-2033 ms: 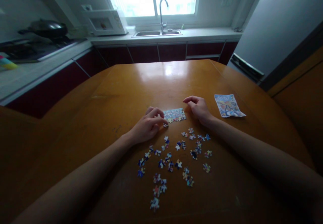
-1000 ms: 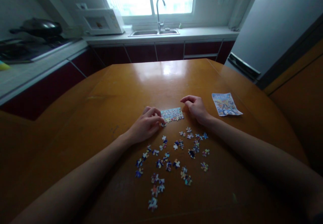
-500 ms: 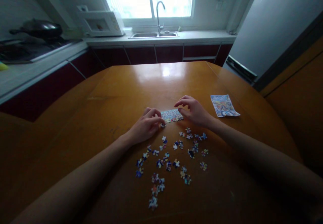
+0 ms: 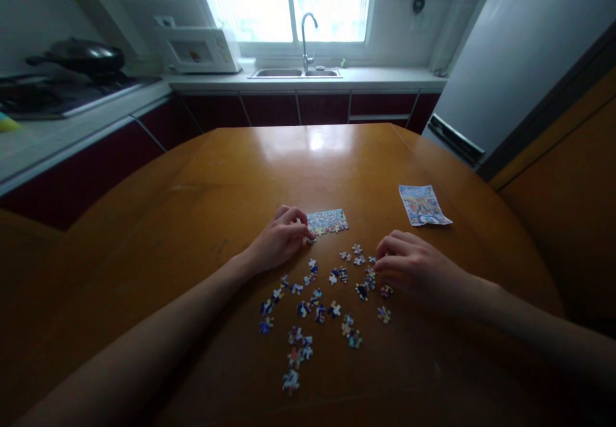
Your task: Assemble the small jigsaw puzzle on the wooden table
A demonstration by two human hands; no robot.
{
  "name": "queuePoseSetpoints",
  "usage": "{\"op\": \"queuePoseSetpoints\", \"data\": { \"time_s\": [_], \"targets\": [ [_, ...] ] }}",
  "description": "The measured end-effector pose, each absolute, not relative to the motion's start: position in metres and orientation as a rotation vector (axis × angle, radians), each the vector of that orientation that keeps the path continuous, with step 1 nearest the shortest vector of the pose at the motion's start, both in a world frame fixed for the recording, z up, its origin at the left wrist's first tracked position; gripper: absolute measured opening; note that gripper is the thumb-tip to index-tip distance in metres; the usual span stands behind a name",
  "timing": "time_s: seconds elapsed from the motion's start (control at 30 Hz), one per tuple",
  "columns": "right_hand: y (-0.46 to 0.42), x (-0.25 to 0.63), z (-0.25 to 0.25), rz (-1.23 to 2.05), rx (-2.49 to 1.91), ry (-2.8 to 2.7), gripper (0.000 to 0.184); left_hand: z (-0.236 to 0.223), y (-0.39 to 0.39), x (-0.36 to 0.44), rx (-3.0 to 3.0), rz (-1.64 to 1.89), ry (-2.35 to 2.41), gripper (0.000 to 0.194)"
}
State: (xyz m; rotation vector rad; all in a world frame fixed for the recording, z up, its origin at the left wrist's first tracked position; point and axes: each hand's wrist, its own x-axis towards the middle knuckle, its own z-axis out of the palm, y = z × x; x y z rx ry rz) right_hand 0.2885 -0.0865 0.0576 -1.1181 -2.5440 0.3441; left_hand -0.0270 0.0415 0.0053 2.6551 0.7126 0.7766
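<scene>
My left hand (image 4: 280,238) rests on the table, its thumb and fingertips closed on a small jigsaw puzzle piece (image 4: 312,239) at the lower left corner of the joined puzzle section (image 4: 328,221). This section is a flat, pale blue strip with an uneven lower edge. To the right, my right hand (image 4: 412,263) reaches over the right side of the loose pieces, fingers bent and slightly apart. It covers part of that group, and no piece shows in its grip. Several loose puzzle pieces (image 4: 335,309) lie scattered below the strip, many with dark blue or pale patches.
A creased picture sheet (image 4: 424,205) lies on the right of the wooden table (image 4: 226,170). Behind the table are a sink (image 4: 296,73), a microwave (image 4: 198,49) and a stove with a black pan (image 4: 84,56). A fridge (image 4: 510,54) stands at the right.
My right hand has left the right end of the puzzle strip and come toward me and rightward over the loose pieces. My left hand stays in place. The view has tilted up slightly.
</scene>
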Motion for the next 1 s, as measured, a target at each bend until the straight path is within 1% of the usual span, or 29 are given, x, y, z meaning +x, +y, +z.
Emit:
{"op": "queuePoseSetpoints", "data": {
  "time_s": [0.1,0.33,0.6,0.8,1.0],
  "targets": [
    [-0.098,0.296,0.046,0.325,-1.153,-2.551,0.005,0.005,0.042,-0.027,2.65,0.77,0.709,0.022],
    [-0.108,0.309,0.023,0.365,-1.152,-2.499,0.01,0.007,0.041,-0.027,2.654,0.781,0.71,0.02],
    [-0.106,0.311,0.022,0.328,-1.089,-2.471,0.01,0.007,0.04,-0.028,2.655,0.753,0.722,0.021],
    [-0.075,0.299,0.038,0.339,-1.018,-2.337,0.008,0.009,0.038,-0.027,2.674,0.719,0.728,0.024],
    [-0.027,0.26,0.042,0.351,-0.951,-2.234,0.01,0.009,0.039,-0.027,2.687,0.69,0.737,0.027]
  ]
}}
